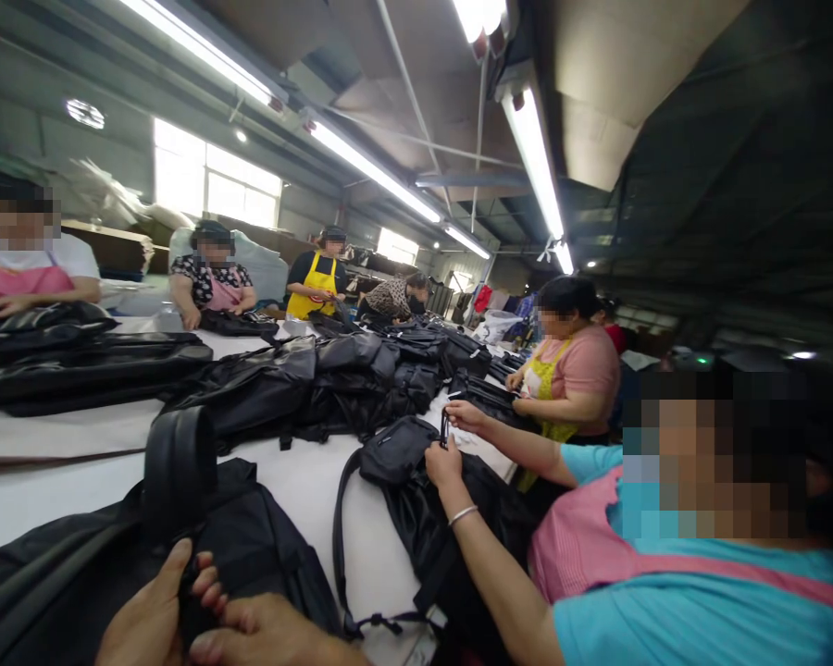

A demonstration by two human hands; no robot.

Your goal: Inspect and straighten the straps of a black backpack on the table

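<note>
A black bag (256, 546) lies on the table right in front of me, with a wide black strap (177, 472) arching up from it in a loop. At the base of that loop, my left hand (149, 610) is closed, thumb and fingertips pinching the strap's lower part. Close against it, my right hand (270, 629) is closed at the same dark strap end. Exactly what its fingers grip, below the left fingertips, is partly hidden.
To my right, a co-worker in a turquoise shirt (694, 601) handles a cord on another black bag (403, 453). A long heap of black bags (347, 370) covers the middle of the white table (292, 472). Several other people work around it.
</note>
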